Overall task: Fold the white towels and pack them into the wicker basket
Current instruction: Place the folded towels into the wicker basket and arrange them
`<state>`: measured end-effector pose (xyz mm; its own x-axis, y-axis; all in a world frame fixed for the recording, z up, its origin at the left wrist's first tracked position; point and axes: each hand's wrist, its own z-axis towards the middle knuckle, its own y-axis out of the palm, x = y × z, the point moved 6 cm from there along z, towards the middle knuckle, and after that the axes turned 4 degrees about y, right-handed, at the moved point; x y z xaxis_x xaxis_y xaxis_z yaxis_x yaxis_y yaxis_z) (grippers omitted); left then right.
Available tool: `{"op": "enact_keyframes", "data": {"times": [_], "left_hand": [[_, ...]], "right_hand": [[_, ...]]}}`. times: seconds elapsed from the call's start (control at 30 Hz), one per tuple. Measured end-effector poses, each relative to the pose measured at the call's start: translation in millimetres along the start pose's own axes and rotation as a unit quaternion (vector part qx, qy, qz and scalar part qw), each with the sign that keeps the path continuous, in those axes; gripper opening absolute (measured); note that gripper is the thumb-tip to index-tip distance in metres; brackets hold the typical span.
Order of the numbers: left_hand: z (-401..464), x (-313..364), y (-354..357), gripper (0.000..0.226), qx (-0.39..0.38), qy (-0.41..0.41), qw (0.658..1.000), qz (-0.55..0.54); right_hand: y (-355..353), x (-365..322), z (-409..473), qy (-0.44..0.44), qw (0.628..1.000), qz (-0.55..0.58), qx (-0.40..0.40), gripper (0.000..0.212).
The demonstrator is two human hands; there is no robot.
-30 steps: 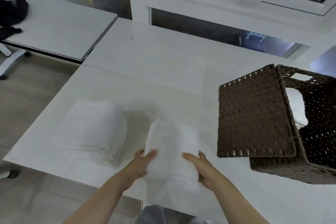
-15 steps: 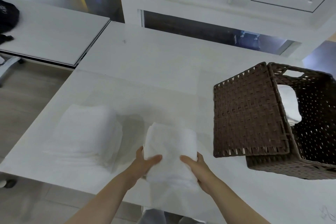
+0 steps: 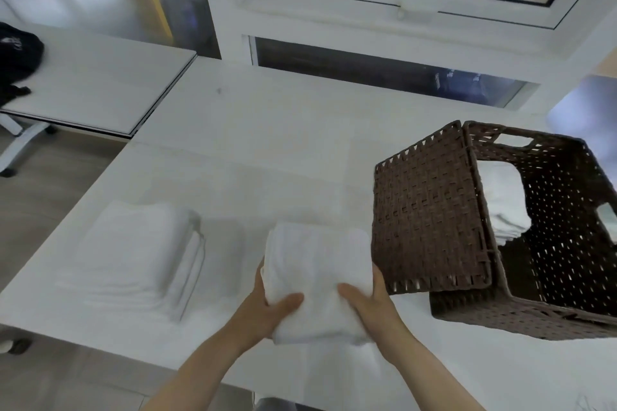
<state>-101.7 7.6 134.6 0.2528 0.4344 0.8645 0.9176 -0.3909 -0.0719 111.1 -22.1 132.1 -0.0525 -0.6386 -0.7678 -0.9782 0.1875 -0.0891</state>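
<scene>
From the head view, a folded white towel [image 3: 317, 280] is held up just above the near edge of the white table [image 3: 267, 143], between both hands. The left hand [image 3: 267, 305] grips the towel's left side, thumb laid across the top and fingers curled under. The right hand [image 3: 374, 300] grips the right side the same way, thumb on top pointing inward, fingers hidden beneath the cloth. The two thumbs lie near each other but apart.

Left of the held towel, a stack [image 3: 133, 253] of white towels lies flat on the table, well apart from the hands. To the right stands the brown wicker basket [image 3: 551, 277], its hinged lid [image 3: 427, 210] swung open and hanging down the basket's left side, just beside the right hand. Inside the basket, folded white towels [image 3: 504, 203] rest against the far left corner.

Beyond the table runs a white window frame [image 3: 400, 17]. At the far left a second table [image 3: 100, 83] bears a black bag [image 3: 16, 60] at its edge.
</scene>
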Motion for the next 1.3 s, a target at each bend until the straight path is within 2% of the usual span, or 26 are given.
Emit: {"op": "enact_keyframes", "data": {"times": [0.2,0.3,0.53,0.67,0.87,1.0,1.07,1.13,1.3], "left_hand": [[-7,90,34,0.074,0.053,0.106,0.988,0.103],[-7,126,62,0.068,0.063,0.150,0.981,0.104],[5,210,165,0.086,0.025,0.246,0.964,0.100],[21,238,245,0.072,-0.012,0.245,0.965,0.091],[49,238,350,0.080,-0.060,0.218,0.972,0.069],[76,208,390,0.085,-0.083,0.188,0.975,0.086],[88,189,398,0.090,-0.080,0.143,0.982,0.090],[94,173,397,0.092,-0.070,0.092,0.991,0.072],[104,158,394,0.090,-0.068,0.010,0.994,0.087]], "right_hand": [[-50,-73,-28,-0.135,0.990,-0.023,0.031,0.064],[-89,-104,-39,-0.176,0.983,-0.015,0.052,0.059],[-214,-160,-73,-0.240,0.965,-0.027,0.098,0.060],[-296,-160,-81,-0.212,0.968,0.010,0.132,0.057],[-387,-127,-58,-0.107,0.983,0.038,0.145,0.047],[-411,-104,-32,-0.032,0.985,-0.007,0.169,0.047],[-414,-92,-17,-0.003,0.985,-0.047,0.166,0.052],[-413,-81,-3,0.023,0.985,-0.069,0.154,0.050],[-406,-53,32,0.111,0.987,-0.014,0.111,0.051]]}}
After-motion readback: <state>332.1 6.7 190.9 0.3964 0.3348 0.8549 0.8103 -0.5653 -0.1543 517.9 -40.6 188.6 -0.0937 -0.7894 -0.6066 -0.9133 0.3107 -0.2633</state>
